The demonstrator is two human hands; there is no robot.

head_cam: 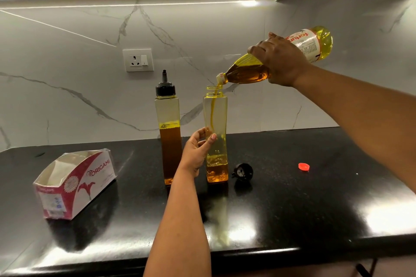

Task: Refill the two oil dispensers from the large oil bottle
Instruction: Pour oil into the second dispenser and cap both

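Right hand (pixel 280 60) tips oil bottle (pixel 279 56) above open dispenser (pixel 216 137), left hand (pixel 198 150) steadying.

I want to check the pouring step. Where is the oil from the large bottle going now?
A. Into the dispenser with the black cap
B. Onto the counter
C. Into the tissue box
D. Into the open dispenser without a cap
D: the large bottle, tilted by the right hand, sends a stream into the open dispenser, which the left hand steadies.
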